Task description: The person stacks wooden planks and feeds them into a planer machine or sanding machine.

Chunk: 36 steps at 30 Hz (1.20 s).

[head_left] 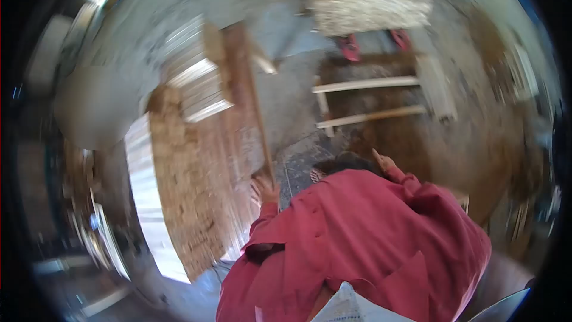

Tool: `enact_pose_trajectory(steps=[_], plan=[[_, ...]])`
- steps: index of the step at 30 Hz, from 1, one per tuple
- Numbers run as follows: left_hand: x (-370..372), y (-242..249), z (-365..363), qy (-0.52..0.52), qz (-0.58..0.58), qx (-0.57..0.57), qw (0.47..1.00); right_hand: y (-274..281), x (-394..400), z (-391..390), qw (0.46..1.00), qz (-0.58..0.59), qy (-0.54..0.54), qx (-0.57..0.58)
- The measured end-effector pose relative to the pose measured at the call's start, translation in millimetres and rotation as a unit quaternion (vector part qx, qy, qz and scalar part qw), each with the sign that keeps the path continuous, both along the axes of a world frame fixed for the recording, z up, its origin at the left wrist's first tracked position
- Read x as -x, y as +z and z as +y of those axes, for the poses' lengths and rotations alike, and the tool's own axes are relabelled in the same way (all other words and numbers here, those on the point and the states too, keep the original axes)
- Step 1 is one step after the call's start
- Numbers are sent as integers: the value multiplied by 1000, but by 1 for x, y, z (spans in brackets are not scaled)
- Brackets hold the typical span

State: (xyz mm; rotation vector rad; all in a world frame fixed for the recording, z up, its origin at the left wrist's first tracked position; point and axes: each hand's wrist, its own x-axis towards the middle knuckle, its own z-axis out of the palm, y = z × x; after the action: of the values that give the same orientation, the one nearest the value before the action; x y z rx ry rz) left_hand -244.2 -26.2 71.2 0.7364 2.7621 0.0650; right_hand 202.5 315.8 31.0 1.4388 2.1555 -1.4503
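My left hand [266, 191] is at the near right edge of a brown wooden table [241, 107], its fingers spread and nothing visible in them. Beside it on the table are rows of small wooden pieces [179, 185], blurred by motion. My right hand [386, 162] is out in front of my red shirt, over the brown floor. One finger stretches forward, and no object shows in the hand. Ahead of this hand stands a low wooden frame [369, 118] with two pale rails.
Pale slats [193, 71] are stacked at the table's far end. A large bundle of thin sticks [372, 13] is at the back, with pink footwear [350, 48] below it. A pale board [438, 86] stands at the frame's right side.
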Motion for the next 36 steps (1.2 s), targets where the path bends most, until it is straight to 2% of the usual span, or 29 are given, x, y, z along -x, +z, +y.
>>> enact_pose_trajectory(steps=[1,2,3,4,6,8,11,12,14,16,17,18,19,20,21,22,23,25,26,29,31,33,36], plan=[[-4,-16,-5,1,-1,-45,999,10,-3,-6,999,-19,-44,26],[4,-36,-30,-51,-17,-38,998,20,-12,-11,999,-9,-36,19],[5,-57,-33,-109,103,-102,983,31,-22,-16,1000,0,-29,12],[-7,-61,-13,-159,215,-177,947,51,-29,-20,994,-13,-100,46],[-26,-68,31,-219,154,-169,948,71,-65,-34,976,-23,-199,82],[-39,-67,74,-232,92,-141,958,41,-90,-34,960,-61,-251,104],[-68,-57,113,-217,9,-78,973,-15,-152,-46,957,-52,-268,99],[-76,-54,121,-208,-17,-54,976,23,-165,-39,933,-86,-323,131],[-78,-48,149,-182,-59,-18,981,23,-195,-36,916,-103,-367,127],[-77,-39,194,-135,-91,-3,987,-4,-233,-39,942,-36,-332,33],[-74,-20,215,-125,-76,-22,989,-25,-252,-42,942,-60,-328,47],[-79,-9,246,-164,-160,18,973,-55,-268,-45,971,-95,-208,-70],[-109,2,310,-205,-246,54,946,-75,-279,-46,964,-102,-209,-128],[-127,13,343,-201,-242,28,949,-80,-288,-45,964,-121,-204,-121],[-142,21,372,-249,-255,12,934,-75,-292,-35,962,-147,-221,-58],[-160,29,399,-300,-267,-1,916,-73,-295,-31,962,-131,-235,-54],[-181,46,426,-304,-268,-15,914,-72,-300,-25,960,-117,-250,-47],[-219,83,468,-303,-355,-34,884,-60,-302,-9,944,-99,-315,-25],[-224,73,484,-316,-341,-16,886,-50,-298,5,900,-115,-418,39],[-226,9,521,-379,-324,35,866,-1,-291,41,862,-99,-496,48],[-222,-33,541,-403,-316,73,856,12,-291,58,850,-95,-516,48],[-219,-62,565,-437,-277,169,839,42,-289,78,844,-81,-527,55],[-227,-75,603,-435,-241,238,834,25,-300,86,854,-62,-514,49]])
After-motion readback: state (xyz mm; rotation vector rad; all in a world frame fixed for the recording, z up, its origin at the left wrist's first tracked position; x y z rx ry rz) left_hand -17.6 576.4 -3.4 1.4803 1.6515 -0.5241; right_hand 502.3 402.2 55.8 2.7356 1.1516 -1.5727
